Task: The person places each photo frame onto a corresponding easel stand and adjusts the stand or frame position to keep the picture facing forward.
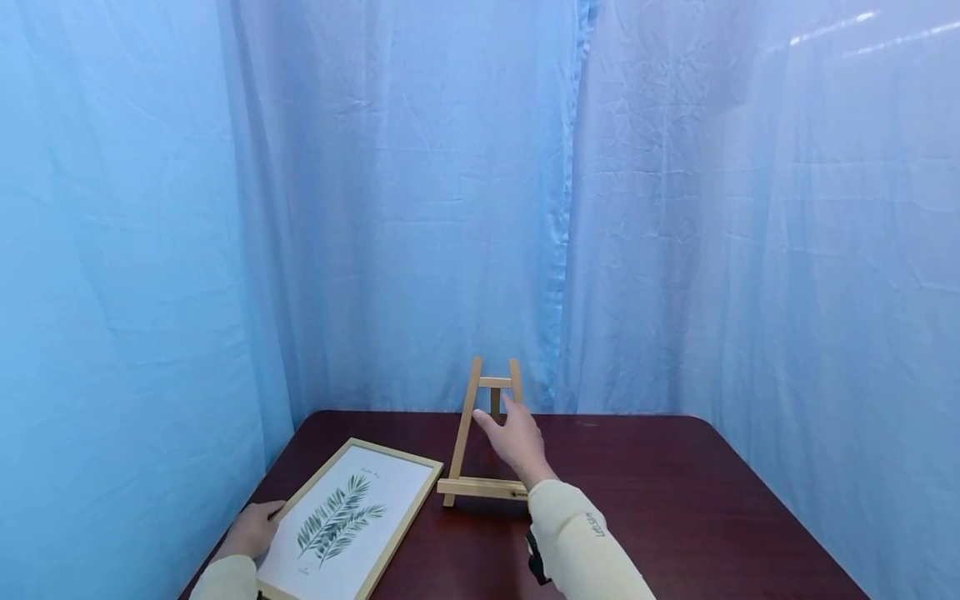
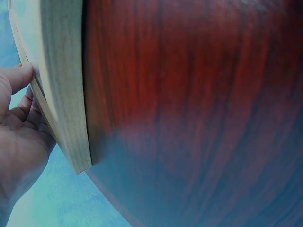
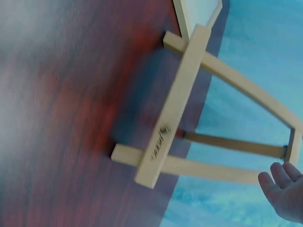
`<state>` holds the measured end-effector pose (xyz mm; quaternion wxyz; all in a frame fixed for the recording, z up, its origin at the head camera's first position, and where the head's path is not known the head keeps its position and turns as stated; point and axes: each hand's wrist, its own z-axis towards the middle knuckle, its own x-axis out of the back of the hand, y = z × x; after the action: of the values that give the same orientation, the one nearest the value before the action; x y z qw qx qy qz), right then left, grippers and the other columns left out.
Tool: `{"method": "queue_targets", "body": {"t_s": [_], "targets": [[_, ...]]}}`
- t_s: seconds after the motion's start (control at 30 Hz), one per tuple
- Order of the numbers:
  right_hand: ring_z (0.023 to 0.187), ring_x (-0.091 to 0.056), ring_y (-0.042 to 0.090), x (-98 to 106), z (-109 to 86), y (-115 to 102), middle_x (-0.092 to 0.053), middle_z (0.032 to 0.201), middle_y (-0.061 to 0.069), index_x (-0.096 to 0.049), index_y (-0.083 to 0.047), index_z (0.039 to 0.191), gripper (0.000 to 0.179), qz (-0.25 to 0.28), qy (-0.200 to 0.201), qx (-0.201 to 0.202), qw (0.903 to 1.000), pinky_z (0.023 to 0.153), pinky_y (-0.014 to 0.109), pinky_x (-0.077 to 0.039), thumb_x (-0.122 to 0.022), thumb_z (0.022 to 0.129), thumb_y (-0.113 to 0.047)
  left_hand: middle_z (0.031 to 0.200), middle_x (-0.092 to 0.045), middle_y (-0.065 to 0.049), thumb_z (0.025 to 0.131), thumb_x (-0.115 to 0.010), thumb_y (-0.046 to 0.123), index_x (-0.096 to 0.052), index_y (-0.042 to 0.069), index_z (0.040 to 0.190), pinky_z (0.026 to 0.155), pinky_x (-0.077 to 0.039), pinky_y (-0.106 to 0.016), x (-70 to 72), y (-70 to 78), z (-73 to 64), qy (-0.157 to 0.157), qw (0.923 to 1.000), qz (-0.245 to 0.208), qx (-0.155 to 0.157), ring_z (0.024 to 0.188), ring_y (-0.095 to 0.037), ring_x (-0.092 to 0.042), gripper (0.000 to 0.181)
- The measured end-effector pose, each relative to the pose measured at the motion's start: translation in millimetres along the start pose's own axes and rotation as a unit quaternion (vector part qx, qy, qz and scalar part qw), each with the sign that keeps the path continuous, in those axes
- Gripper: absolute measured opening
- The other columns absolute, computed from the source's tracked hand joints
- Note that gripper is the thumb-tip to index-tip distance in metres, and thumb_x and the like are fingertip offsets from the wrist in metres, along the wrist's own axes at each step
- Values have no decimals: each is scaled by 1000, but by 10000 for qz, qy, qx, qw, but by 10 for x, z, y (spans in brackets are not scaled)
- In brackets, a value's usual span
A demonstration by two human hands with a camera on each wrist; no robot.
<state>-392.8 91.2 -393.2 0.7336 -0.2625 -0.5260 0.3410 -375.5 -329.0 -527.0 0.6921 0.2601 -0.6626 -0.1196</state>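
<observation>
Pale blue curtains (image 1: 420,208) fill the head view's top and both sides, bright streaks (image 1: 834,28) at upper right; a dark reddish-brown bench (image 1: 675,508) spans the lower centre

The head view looks forward and down from farthest off, sharing the easel (image 1: 480,487), lower centre, with the nearer, sideways right-wrist view, while the left-wrist view sits close to the picture frame (image 2: 64,85), upper left.
</observation>
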Motion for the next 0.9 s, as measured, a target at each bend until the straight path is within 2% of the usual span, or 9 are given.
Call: {"method": "queue_targets", "body": {"t_s": [0.17,0.3,0.57,0.9], "targets": [[137,-39,41,-160,-111,-68,-42,150,21,-41,-4,150,74,213,-142,66,9997,105,61,-37,-59,96,-51,132,-52,-35,95,-51,-5,-53,-15,130,103,-37,-62,7,20,-1,13,10000,-20,32,125,-54,-45,36],[136,-40,42,-312,-207,-103,-41,150,22,-42,-4,150,74,391,-266,-38,9989,105,60,-38,-60,96,-51,132,-51,-35,94,-52,-5,-53,-16,129,103,-36,-62,12,29,-10,31,10000,-11,17,125,-54,-44,37],[129,-47,44,-600,-410,-116,-46,144,25,-45,0,147,74,410,-519,-34,9978,99,60,-42,-60,96,-51,133,-51,-35,94,-54,-3,-53,-15,130,103,-36,-63,4,10,-8,-41,9999,-96,88,125,-55,-43,38],[116,-59,41,-987,-642,-152,-62,125,25,-59,6,132,68,9,-437,-18,9990,90,56,-50,-67,91,-48,134,-49,-35,95,-52,-2,-51,-14,132,103,-34,-64,29,31,-64,-30,9998,-158,89,126,-56,-41,39]]}}
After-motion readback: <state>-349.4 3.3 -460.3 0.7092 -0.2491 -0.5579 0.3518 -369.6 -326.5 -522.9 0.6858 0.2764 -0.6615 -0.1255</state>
